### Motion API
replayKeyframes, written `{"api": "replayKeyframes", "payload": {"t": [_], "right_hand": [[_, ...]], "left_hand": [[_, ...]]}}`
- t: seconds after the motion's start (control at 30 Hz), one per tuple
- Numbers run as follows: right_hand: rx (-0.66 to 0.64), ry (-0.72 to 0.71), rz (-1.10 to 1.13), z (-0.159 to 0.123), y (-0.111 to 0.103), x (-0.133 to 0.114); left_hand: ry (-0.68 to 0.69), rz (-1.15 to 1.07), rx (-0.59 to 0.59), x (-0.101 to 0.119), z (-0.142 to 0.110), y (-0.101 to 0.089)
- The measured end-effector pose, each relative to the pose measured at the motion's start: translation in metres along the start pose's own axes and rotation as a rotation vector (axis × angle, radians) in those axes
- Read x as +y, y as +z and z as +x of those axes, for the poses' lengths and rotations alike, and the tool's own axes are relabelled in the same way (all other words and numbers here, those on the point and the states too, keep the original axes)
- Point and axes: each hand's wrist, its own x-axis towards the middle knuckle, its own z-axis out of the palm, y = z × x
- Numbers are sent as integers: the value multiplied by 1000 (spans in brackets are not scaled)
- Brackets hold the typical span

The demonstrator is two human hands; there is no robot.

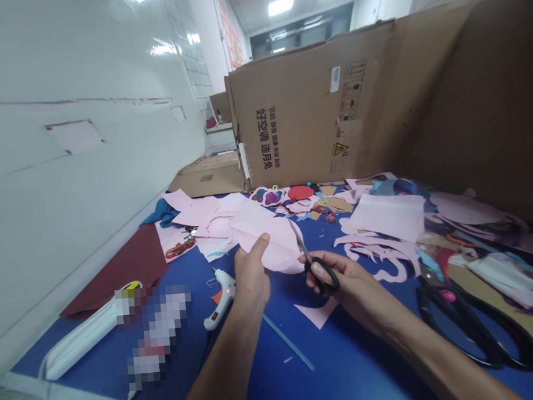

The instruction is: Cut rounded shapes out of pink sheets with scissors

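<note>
Pink sheet (278,250): held just above the blue table (328,369), mid-view, lower right edge rounded.
Left hand (253,277): pinching the pink sheet near its lower left, thumb on top, other fingers mostly hidden.
Right hand (348,283): grasping the small scissors (329,271), fingers curled around the black handles.
Blades: pointing away, across the sheet's right side; gap between them too small to make out.
Below the hands: pink triangular offcut (317,315) near the right wrist; thin blue strip (288,342) lying between the forearms.
Left of the left hand: white glue gun (223,298), close beside the forearm; farther off, white bar (83,343), partly pixelated.
Far left: dark red sheet (118,272), spread flat.
Behind the pink sheet: overlapping pink papers (197,211); red disc (301,192) among scraps.
Right side: curled pink offcuts (394,268); nearer, large black-handled scissors (475,322).
Backdrop: printed cardboard box (306,122), standing upright.
</note>
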Motion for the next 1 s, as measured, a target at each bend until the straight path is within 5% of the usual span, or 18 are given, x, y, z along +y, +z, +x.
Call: {"api": "replayKeyframes", "payload": {"t": [1.0], "right_hand": [[2, -2, -32, -1, -3, -1]], "left_hand": [[10, 11, 14, 2, 1, 0]]}}
